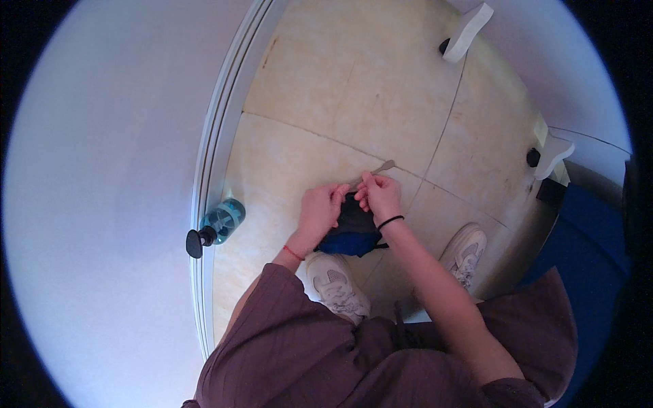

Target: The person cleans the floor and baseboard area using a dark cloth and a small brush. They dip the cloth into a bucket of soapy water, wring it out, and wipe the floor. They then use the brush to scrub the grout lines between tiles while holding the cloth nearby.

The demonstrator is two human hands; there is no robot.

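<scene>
Both my hands are together in the middle of the view, over a small blue and dark grey fabric bag (354,233). My left hand (321,211) is closed in a pinch at the bag's upper left edge, where a thin grey strap (386,166) starts. Pinched in my right hand (382,196) is that same strap, its loose end sticking out to the upper right past the fingers. The bag hangs or rests just below my fingers; I cannot tell which. Its top edge is partly hidden by both hands.
On the left, a clear teal pump bottle (226,219) with a black head stands by the white wall's baseboard (216,129). My pale shoes (335,282) are on the beige tiles (326,88). White curved legs (469,32) with black feet stand at right, near a blue surface (578,251).
</scene>
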